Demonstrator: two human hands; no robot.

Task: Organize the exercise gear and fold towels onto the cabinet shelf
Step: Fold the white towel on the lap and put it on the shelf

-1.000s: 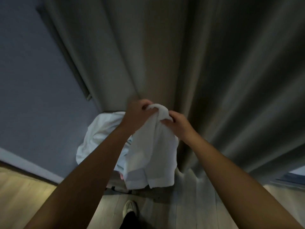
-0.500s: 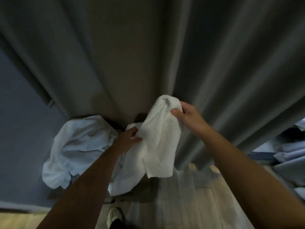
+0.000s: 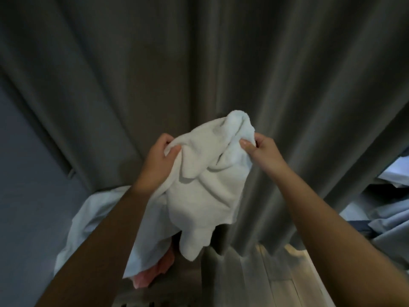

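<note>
White terry cloth fills the middle of your view: the towel [image 3: 205, 187] hangs in the air in front of you, bunched and creased, slung loosely between your two hands. Your left hand [image 3: 159, 160] grips its upper left edge, with the thumb pressed on the near face and the fingers curled round behind the cloth. Your right hand [image 3: 263, 154] pinches the upper right edge, thumb on the near side and fingers tucked behind. Just above that pinch a rounded hump of towel stands higher than either hand. From the two grips the cloth sags into deep folds, and its lower end drops in a ragged point between your forearms, hanging free. Behind the towel a grey curtain [image 3: 221, 63] falls in long pleats across nearly the whole background, down to a pale wooden floor [image 3: 287, 273] at the lower right. A blue-grey wall [image 3: 26, 173] shows along the left edge. Below your left forearm lies a heap of pale bluish-white cloth [image 3: 88, 218], partly covered by your arm and by the towel, and a piece of pink fabric [image 3: 152, 273] pokes out beneath it. At the far right edge you can see some rumpled pale blue bedding [image 3: 387, 218], cut off by the frame.
</note>
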